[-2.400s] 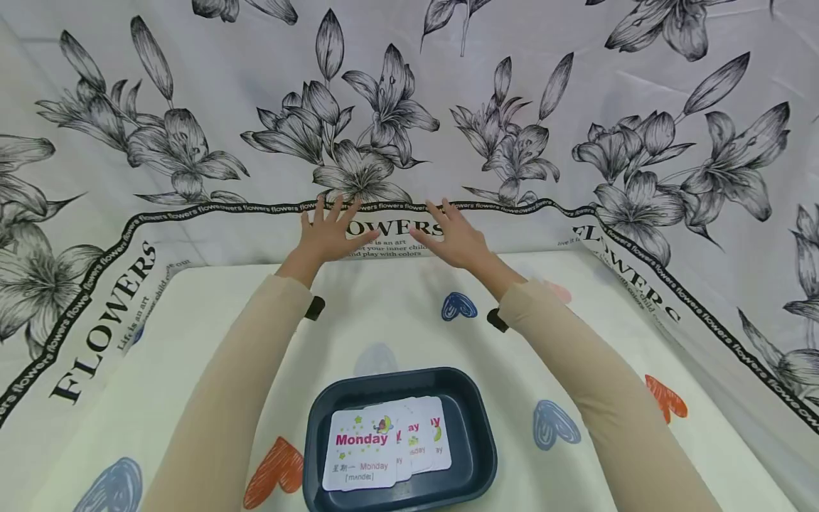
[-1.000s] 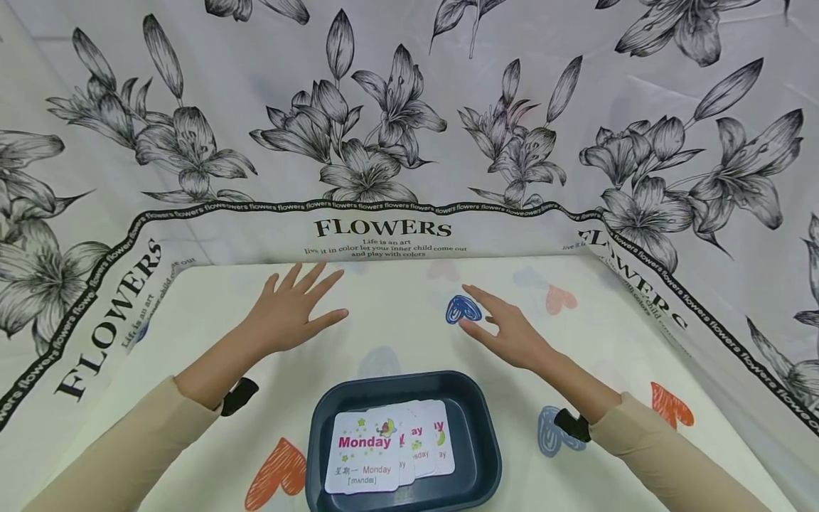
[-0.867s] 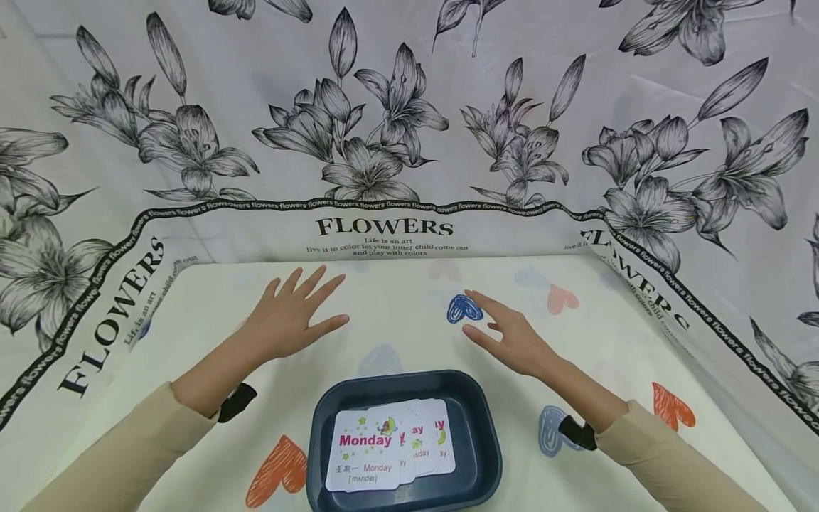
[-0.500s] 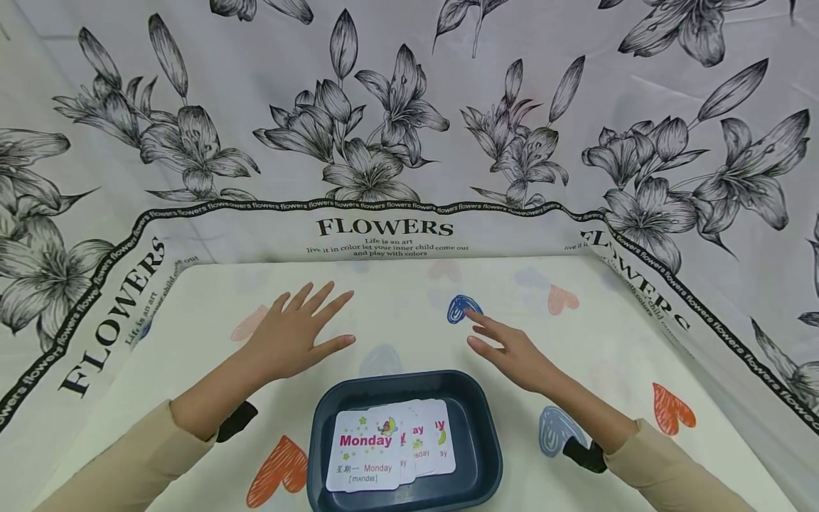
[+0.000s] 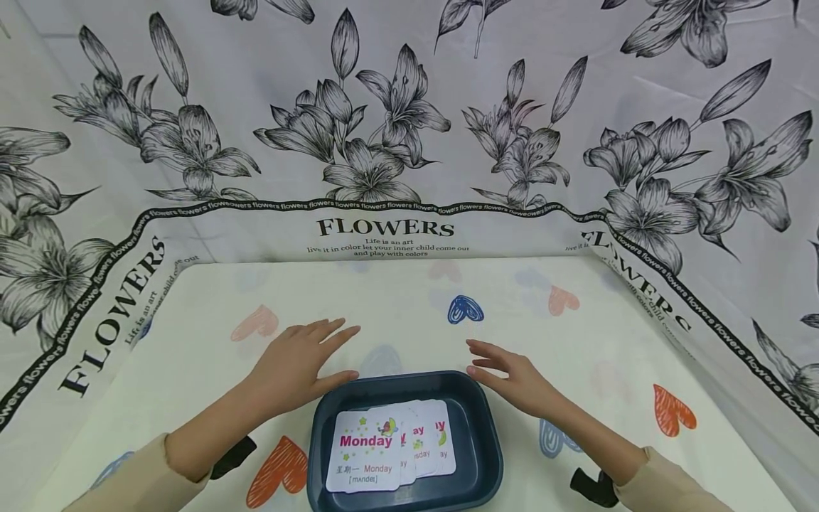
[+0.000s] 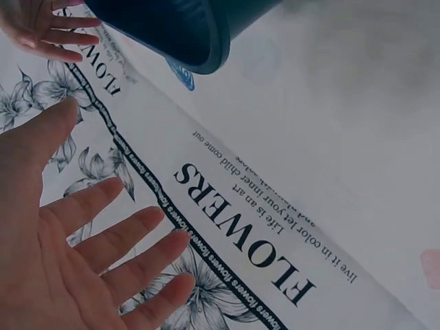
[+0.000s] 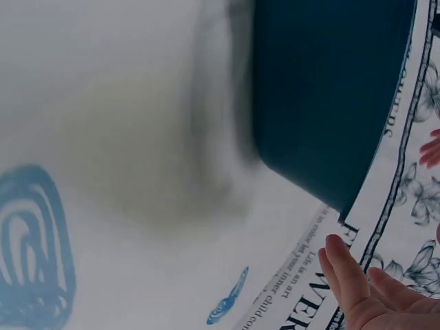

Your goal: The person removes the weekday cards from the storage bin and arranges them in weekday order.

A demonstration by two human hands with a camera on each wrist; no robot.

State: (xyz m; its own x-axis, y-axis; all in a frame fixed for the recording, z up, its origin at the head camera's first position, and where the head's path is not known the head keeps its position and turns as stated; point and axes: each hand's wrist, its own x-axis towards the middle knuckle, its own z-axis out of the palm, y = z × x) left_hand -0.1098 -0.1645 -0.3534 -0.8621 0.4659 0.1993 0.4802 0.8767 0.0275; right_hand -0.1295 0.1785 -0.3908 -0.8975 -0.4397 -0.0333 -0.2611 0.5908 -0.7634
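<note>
A dark blue tray (image 5: 476, 455) stands on the table in the head view, with several white word cards (image 5: 365, 455) overlapping inside it; the leftmost reads "Monday". My left hand (image 5: 294, 366) hovers near the tray's back left corner, fingers spread and thumb pointing toward the rim. On the other side, my right hand (image 5: 512, 377) is by the back right corner with fingers slightly bent and nothing in them. In the left wrist view the left hand (image 6: 89, 240) holds nothing, and the tray (image 6: 206, 41) shows above it. The right wrist view shows the tray's side wall (image 7: 323, 89) beyond the right hand (image 7: 371, 295).
A pale tablecloth (image 5: 409, 306) printed with coloured hearts covers the table. Behind it hangs a white curtain (image 5: 409, 156) with black lily drawings and a "FLOWERS" border. Dark bands (image 5: 233, 459) sit at both wrists.
Both hands have come back from the far edge of the table toward the tray, lowering and settling near its two back corners. Tray and cards have stayed in place.
</note>
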